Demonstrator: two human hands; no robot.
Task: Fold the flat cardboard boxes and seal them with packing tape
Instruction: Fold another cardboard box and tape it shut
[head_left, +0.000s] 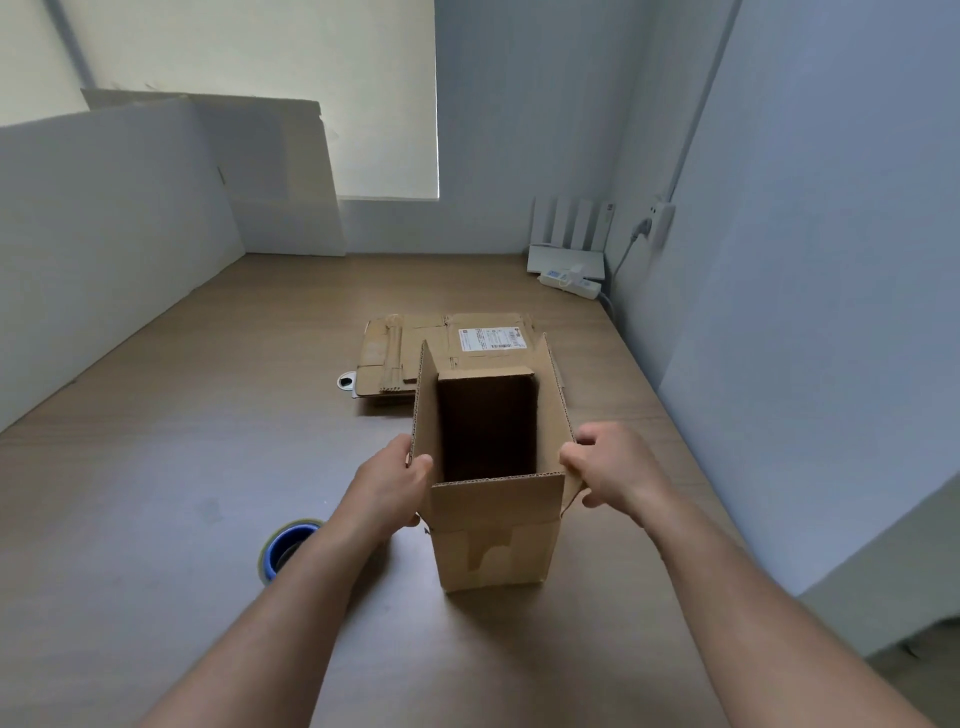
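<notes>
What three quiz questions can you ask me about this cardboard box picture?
1. True or false: the standing box is already taped shut on top.
2. Where is the tape roll? A) inside the box; B) on the table, left of the box; C) on the floor.
3. Fill in: the left hand and the right hand each hold a side ____ of the box.
Key: 1 false, the top is open; 2 B; 3 flap.
</notes>
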